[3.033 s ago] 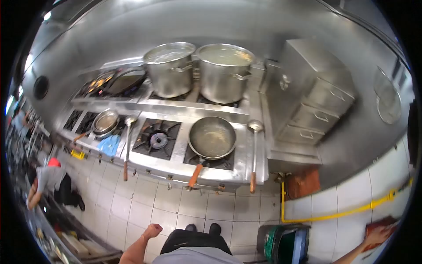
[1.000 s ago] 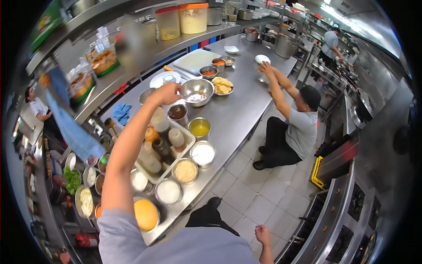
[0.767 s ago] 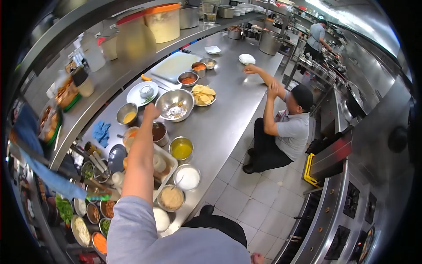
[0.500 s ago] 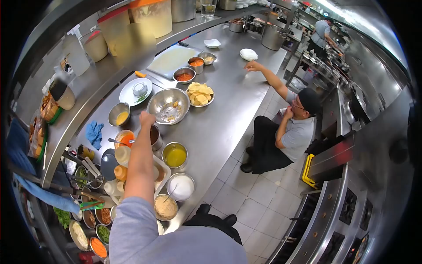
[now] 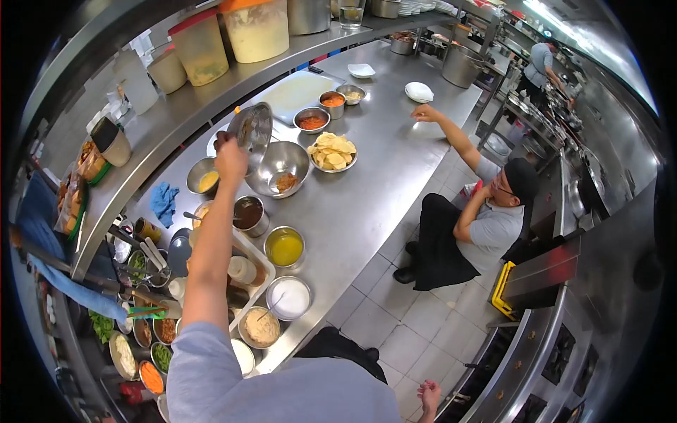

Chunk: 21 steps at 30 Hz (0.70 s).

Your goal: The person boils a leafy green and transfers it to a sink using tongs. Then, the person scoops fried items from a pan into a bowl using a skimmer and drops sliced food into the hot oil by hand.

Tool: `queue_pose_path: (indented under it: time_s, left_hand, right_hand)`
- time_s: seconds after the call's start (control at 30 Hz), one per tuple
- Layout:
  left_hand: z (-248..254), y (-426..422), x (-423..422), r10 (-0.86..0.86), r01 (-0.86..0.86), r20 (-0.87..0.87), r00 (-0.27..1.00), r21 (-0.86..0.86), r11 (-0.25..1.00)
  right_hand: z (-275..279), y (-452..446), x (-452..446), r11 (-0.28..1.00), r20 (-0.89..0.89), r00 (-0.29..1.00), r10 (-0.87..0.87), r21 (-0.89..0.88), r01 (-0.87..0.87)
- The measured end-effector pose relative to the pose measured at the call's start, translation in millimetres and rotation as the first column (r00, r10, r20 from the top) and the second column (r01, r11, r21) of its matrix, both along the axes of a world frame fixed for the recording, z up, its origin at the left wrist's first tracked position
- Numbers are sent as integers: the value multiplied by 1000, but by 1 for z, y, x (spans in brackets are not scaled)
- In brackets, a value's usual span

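My left hand (image 5: 231, 161) grips the rim side of a round metal bowl (image 5: 255, 130), held tilted on edge with brown residue on its inside. Below and right of it stands a larger steel mixing bowl (image 5: 300, 161) with a small brown clump of food (image 5: 285, 182) in it. Close to my left wrist are a bowl of yellow liquid (image 5: 207, 182) and a pot of dark sauce (image 5: 248, 213). My right hand (image 5: 428, 396) hangs low at the bottom edge, over the floor, fingers loosely curled, with nothing visible in it.
Yellow chips fill a bowl (image 5: 333, 152) beyond the mixing bowl. Red and orange sauces stand near a cutting board (image 5: 300, 97). Pots of oil (image 5: 284, 247) and white powder (image 5: 289, 299) sit nearer. A co-worker (image 5: 486, 211) sits right of the counter, one arm stretched toward it.
My left hand has risen from the mixing bowl's near rim and now holds the smaller bowl up, tilted. My right hand has come into view at the bottom. The view has shifted slightly.
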State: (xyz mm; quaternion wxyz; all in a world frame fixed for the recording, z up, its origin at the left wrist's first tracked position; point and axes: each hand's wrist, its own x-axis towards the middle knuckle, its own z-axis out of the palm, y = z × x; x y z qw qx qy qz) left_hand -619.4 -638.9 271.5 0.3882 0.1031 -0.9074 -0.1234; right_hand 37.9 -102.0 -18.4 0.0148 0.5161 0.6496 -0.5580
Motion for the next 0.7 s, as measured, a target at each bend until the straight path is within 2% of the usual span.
queue_pose_path:
  time_s: [0.07, 0.13, 0.2, 0.27, 0.33, 0.4, 0.47, 0.53, 0.57, 0.67, 0.7]
  left_hand:
    - [-14, 7, 7, -148, 148, 11, 989, -119, 982]
    - [-50, 16, 12, -227, 278, 201, 953, -277, 920]
    - [-54, 27, 14, -298, 313, 95, 950, -330, 891]
    - [-41, 30, 10, -289, 300, 79, 954, -282, 911]
    - [-37, 30, 12, -274, 280, 59, 960, -236, 931]
    - [-40, 28, 17, -233, 224, -33, 972, -179, 958]
    - [-67, 22, 23, -248, 247, 17, 969, -197, 949]
    - [-76, 24, 23, -329, 331, 45, 943, -218, 918]
    - [-67, 28, 22, -252, 258, 56, 966, -178, 950]
    - [-43, 26, 19, -270, 257, -94, 958, -133, 957]
    - [-38, 28, 20, -253, 238, -154, 955, -109, 965]
  right_hand:
    - [5, -2, -4, 999, 40, 999, 23, -25, -22]
    - [-1, -13, 4, 996, 95, 994, 44, -84, -36]
    - [-8, -21, 17, 990, 144, 988, 60, -132, -41]
    - [-9, -34, 43, 973, 184, 980, 81, -228, -38]
    - [-18, -41, 69, 978, 159, 979, 128, -187, -97]
    - [-43, -45, 103, 978, 126, 978, 166, -148, -147]
    - [-85, -47, 145, 960, 171, 985, -23, -271, 70]
    - [-98, -49, 160, 954, 139, 989, -48, -286, 86]
    - [-99, -54, 168, 949, 115, 991, -64, -300, 96]
    - [-47, -60, 133, 977, 168, 986, -21, -204, 55]
    - [-45, -62, 125, 977, 166, 986, -28, -205, 63]
